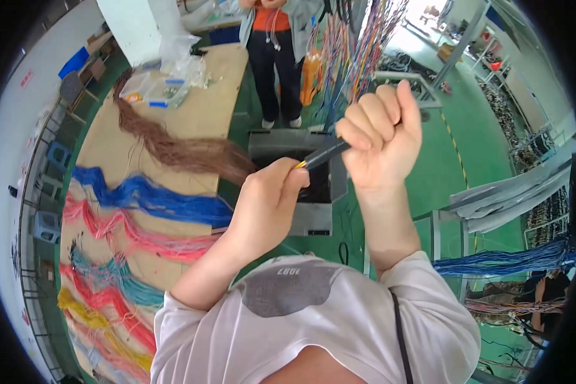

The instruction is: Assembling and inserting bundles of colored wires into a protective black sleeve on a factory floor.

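Observation:
A black sleeve (327, 152) stretches slantwise between my hands, with a short bit of yellow wire (299, 165) showing at its lower left end. My left hand (269, 198) is closed in a pinch around that end. Higher up and to the right, my right hand (381, 137) has its fingers curled over the sleeve's other end, thumb pointing up. What continues inside either hand is hidden. Below the sleeve stands a grey open-topped metal box (313, 227) with a dark inside.
A wooden table (217, 70) at left bears brown wires (179, 150), blue wires (141, 195), pink, teal and yellow bundles, and a clear parts box (173, 93). A person (278, 64) stands beyond the metal box. Coloured wires (358, 51) hang nearby; blue cables (499, 259) lie at right.

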Demonstrator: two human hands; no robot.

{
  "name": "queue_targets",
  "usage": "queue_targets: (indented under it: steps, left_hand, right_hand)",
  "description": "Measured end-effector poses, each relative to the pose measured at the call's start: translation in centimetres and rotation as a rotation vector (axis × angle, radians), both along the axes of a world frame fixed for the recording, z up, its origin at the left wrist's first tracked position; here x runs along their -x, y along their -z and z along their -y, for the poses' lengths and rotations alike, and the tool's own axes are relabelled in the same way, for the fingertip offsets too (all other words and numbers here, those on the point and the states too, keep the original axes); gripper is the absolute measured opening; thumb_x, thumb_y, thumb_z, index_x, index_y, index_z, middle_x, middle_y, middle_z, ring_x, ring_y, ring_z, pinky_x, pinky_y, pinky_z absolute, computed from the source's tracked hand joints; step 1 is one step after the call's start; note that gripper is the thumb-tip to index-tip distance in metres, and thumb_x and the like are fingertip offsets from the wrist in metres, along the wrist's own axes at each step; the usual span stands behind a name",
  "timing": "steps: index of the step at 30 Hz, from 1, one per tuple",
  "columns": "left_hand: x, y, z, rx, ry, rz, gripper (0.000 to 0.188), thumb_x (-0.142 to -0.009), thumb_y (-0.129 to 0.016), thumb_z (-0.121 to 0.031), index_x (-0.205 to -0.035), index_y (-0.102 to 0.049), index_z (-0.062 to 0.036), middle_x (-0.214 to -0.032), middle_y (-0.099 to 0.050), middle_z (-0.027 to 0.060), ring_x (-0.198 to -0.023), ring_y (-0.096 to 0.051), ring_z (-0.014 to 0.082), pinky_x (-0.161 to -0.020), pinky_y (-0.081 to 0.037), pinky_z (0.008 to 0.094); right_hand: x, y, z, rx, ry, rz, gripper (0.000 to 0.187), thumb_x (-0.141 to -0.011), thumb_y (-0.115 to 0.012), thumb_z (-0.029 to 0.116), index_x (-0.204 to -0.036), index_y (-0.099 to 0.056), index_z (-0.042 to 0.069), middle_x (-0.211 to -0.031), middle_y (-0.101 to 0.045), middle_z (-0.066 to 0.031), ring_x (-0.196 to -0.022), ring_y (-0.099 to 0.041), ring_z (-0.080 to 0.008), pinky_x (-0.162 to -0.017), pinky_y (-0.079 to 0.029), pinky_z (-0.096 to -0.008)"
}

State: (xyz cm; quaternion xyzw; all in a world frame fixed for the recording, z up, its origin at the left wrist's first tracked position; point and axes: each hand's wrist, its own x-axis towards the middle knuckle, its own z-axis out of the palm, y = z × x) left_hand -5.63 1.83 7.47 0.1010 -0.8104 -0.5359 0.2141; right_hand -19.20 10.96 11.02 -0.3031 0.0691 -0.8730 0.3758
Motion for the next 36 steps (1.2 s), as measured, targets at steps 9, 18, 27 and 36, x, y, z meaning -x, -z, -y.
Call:
queue_targets:
  steps: [9,18,27,36]
  left_hand:
    - [-0.1,1.8,0.2,0.339,0.005,-0.213,0.010,-0.079,-0.052,-0.007,-0.078,-0.050,0.0025,-0.068,-0.050,0.0198,-0.063,-0.050,0.0346,-0.054,-0.041,0.0353]
    - [-0.3,1.7,1.1,-0.268,0.397,0.231,0.026,-0.090,-0.037,-0.022,-0.082,-0.050,-0.0012,-0.060,-0.040,-0.0023,-0.053,-0.037,0.0066,-0.050,-0.034,0.0207]
    - [2.9,0.3,-0.7,-0.162,0.377,0.229,0.025,-0.089,-0.038,-0.020,-0.077,-0.049,-0.0011,-0.061,-0.043,0.0001,-0.055,-0.038,0.0083,-0.050,-0.034,0.0227]
    - [5.3,0.5,-2.1,0.083,0.330,0.252,0.021,-0.088,-0.040,-0.016,-0.078,-0.051,-0.0002,-0.061,-0.046,0.0046,-0.059,-0.041,0.0111,-0.055,-0.037,0.0254]
  right_hand:
    - [-2.8,1.4,1.1,-0.231,0.100,0.141,0.038,-0.089,-0.034,0.031,-0.055,-0.029,0.014,-0.044,-0.022,0.0047,-0.039,-0.019,-0.0074,-0.037,-0.021,-0.0221]
    - [-1.7,0.4,-1.6,-0.098,0.092,-0.008,0.040,-0.092,-0.024,0.034,-0.057,-0.029,0.014,-0.041,-0.023,0.0042,-0.033,-0.017,-0.0064,-0.031,-0.019,-0.0206]
    - [2.1,1.9,-3.9,-0.223,0.257,0.058,0.039,-0.090,-0.030,0.032,-0.056,-0.026,0.014,-0.043,-0.020,0.0042,-0.037,-0.016,-0.0069,-0.035,-0.018,-0.0216]
    - [1.7,3.1,-4.4,-0.160,0.360,-0.022,0.038,-0.091,-0.029,0.031,-0.057,-0.026,0.014,-0.045,-0.021,0.0038,-0.040,-0.019,-0.0081,-0.038,-0.025,-0.0230]
